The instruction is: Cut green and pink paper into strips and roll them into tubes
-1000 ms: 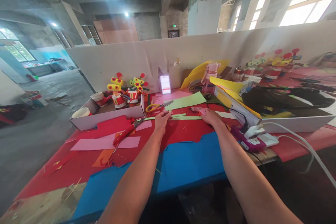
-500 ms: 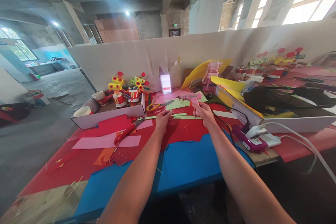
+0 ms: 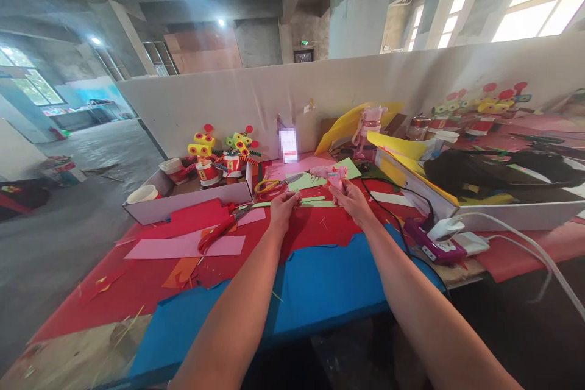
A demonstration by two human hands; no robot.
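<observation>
My right hand (image 3: pixel 350 199) is wrapped round the handle of a pink hot glue gun (image 3: pixel 328 173), whose nozzle points left. Close to the nozzle, my left hand (image 3: pixel 284 206) pinches a small piece of light green paper (image 3: pixel 297 197); its exact shape is too small to tell. Narrow light green paper strips (image 3: pixel 315 203) lie on the red sheet (image 3: pixel 315 228) just beyond and between the hands. Scissors with yellow handles (image 3: pixel 267 186) lie behind my left hand. Red-handled scissors (image 3: pixel 214 236) rest to its left, across a pink paper strip (image 3: pixel 183 247).
A white box (image 3: pixel 192 206) on the left holds paper cups and decorated cup figures (image 3: pixel 209 172). A lit phone (image 3: pixel 289 146) leans at the back wall. To the right are a purple power strip (image 3: pixel 434 244) with cables and another box (image 3: pixel 516 218). Blue sheet (image 3: pixel 333 280) covers the front edge.
The glue gun and my right hand have shifted slightly to the left, with the gun turned a little so its side shows more. My left hand has stayed nearly still.
</observation>
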